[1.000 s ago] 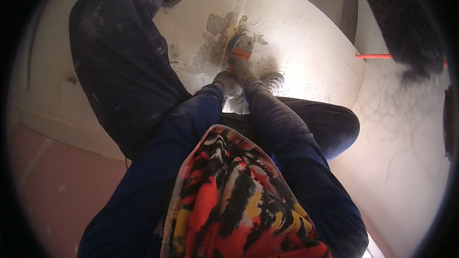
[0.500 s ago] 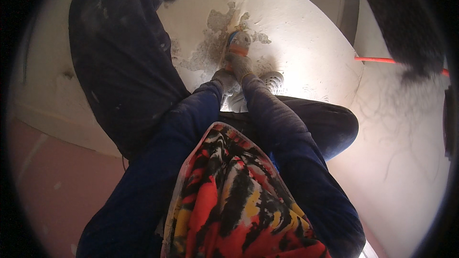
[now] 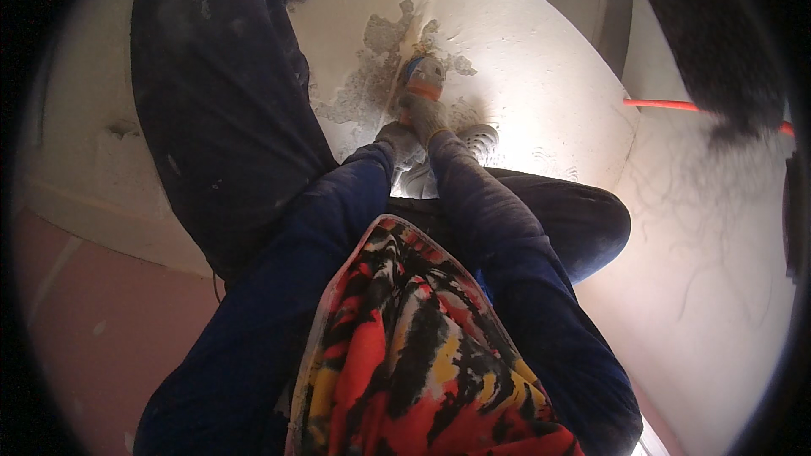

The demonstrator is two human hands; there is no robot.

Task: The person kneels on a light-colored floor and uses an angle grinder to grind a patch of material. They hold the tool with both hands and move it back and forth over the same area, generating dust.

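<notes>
An orange angle grinder (image 3: 423,90) with a grey head and a blue edge rests against a pale curved surface (image 3: 524,59), over a seam running away from me. My right hand (image 3: 424,115), in a dusty grey glove, wraps round its body just behind the head. Closer to me, my left hand (image 3: 402,143), also gloved, is closed round the rear of the grinder, which the hands mostly hide. Rough grey bare patches (image 3: 372,76) show beside the grinder's head. Its disc cannot be made out clearly.
My left leg (image 3: 220,67) stretches along the left; my right leg (image 3: 566,211) is folded beneath my forearms. A holed grey shoe (image 3: 481,142) lies beside my hands. An orange-red cable (image 3: 663,104) runs at the right, near a dark furry-looking shape (image 3: 710,42). Patterned cloth (image 3: 414,346) covers my front.
My left leg has shifted slightly to the right. Both hands and the grinder stay in almost the same place.
</notes>
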